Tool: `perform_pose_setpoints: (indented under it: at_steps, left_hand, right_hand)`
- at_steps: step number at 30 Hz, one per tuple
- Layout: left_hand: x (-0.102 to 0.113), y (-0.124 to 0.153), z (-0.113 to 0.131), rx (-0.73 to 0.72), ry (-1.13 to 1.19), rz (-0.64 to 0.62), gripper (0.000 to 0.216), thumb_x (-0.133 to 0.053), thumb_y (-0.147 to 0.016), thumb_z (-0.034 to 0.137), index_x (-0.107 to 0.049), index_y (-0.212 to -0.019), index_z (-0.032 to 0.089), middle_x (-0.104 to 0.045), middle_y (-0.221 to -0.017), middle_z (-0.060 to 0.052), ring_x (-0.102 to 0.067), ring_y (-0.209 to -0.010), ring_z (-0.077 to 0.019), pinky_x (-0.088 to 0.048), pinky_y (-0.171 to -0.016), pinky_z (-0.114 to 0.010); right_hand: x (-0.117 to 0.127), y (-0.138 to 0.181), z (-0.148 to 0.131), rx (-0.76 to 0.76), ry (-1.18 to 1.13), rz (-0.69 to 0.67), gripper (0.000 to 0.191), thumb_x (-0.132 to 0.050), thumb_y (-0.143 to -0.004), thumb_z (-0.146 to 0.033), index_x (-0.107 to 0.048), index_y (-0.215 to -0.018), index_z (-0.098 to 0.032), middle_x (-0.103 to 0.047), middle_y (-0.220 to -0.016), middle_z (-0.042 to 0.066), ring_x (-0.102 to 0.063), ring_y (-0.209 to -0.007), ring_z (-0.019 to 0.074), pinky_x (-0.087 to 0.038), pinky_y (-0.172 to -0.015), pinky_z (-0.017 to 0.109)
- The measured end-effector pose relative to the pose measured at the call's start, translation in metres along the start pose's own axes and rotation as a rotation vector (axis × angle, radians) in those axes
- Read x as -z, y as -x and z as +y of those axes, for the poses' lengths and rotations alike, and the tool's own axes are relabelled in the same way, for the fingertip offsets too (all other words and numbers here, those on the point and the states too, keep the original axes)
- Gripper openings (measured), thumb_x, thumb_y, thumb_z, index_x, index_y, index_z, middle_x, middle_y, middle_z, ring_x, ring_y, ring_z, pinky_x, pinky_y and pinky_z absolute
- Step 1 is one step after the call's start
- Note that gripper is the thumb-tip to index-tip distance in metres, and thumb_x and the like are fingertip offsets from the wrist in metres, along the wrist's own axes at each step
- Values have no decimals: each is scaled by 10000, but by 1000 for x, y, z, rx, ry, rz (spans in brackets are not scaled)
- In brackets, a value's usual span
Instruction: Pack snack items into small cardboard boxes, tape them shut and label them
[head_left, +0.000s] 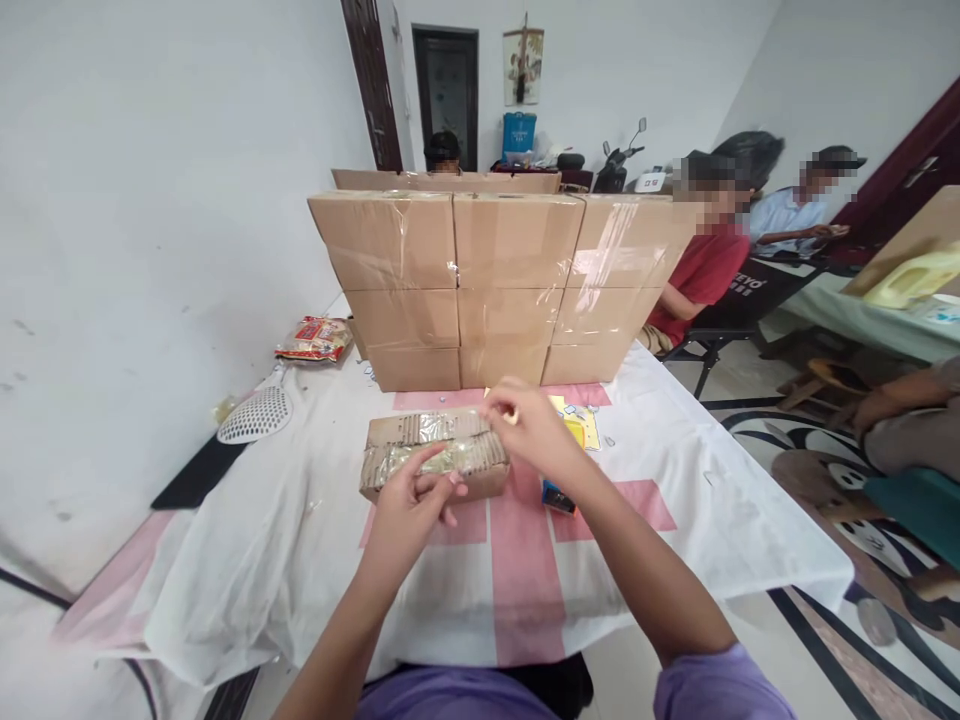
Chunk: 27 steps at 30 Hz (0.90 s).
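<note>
A small cardboard box wrapped in clear tape lies on the table in front of me, a seam running along its top. My left hand hovers over the box's near side, index finger stretched out, thumb and other fingers loosely bent and apart. No object shows in it. Above the box's right end is my right hand, fingertips pinched together; a small pale bit shows at them, too small to name. Under my right forearm sits a blue and orange item, partly hidden, beside a yellow printed sheet.
Stacked, taped cardboard boxes form a wall behind the small box. At the left are a red food packet, a white perforated scoop and a black flat object. People sit beyond, one in a red shirt.
</note>
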<state>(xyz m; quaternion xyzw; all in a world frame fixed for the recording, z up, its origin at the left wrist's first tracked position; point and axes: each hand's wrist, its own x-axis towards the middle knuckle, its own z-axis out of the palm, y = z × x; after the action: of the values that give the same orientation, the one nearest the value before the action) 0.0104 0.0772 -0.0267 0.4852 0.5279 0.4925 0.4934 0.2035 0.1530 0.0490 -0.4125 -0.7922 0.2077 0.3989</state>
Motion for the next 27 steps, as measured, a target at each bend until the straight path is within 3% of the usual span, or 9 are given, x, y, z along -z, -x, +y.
perform_pose_setpoints:
  at_steps: [3, 8, 14, 19, 23, 27]
  left_hand:
    - [15, 8, -2, 49, 10, 66, 687, -767, -770, 537, -532, -1271, 131, -734, -730, -42, -551, -419, -120, -466, -454, -245]
    - [24, 11, 4, -126, -25, 260, 489, -732, -828, 492, -593, -1177, 178, -750, -842, -48, -566, -482, -105, -493, -487, -235]
    - [14, -4, 3, -467, -235, 330, 337, -623, -929, 370, -601, -1227, 213, -710, -1171, -86, -575, -552, -88, -492, -544, -244]
    - [3, -23, -12, -873, -716, 321, 254, -611, -935, 274, -700, -1164, 208, -728, -1189, -90, -662, -950, -226, -497, -877, -371]
    - [-4, -26, -26, -923, -1014, 204, 220, -604, -949, 298, -763, -1097, 262, -773, -1098, -52, -643, -1008, -262, -432, -858, -396]
    - [-7, -22, -36, -956, -1050, 192, 221, -587, -962, 249, -767, -1089, 261, -780, -1074, -45, -646, -985, -249, -418, -836, -385]
  right_hand:
    - [31, -5, -3, -8, -26, 95, 144, -629, -898, -219, -685, -772, -180, -567, -879, 32, -544, -829, 163, -418, -695, 272]
    - [48, -14, -14, -39, -208, -137, 195, -657, -870, -338, -706, -755, -188, -554, -888, 25, -536, -774, 140, -421, -650, 256]
    - [19, -33, 11, -162, -380, -376, 216, -674, -823, -374, -702, -755, -170, -612, -797, 1, -550, -763, 141, -426, -709, 276]
    - [-21, -49, 52, -323, -282, -462, 182, -659, -773, -291, -657, -670, -140, -560, -637, -30, -486, -652, 116, -367, -639, 252]
    - [-37, -52, 64, -272, -135, -521, 151, -644, -796, -239, -658, -688, -134, -563, -638, -36, -489, -633, 114, -357, -616, 243]
    - [-40, -50, 65, -159, 38, -489, 105, -714, -788, -175, -667, -702, -138, -583, -711, -21, -520, -697, 118, -373, -651, 228]
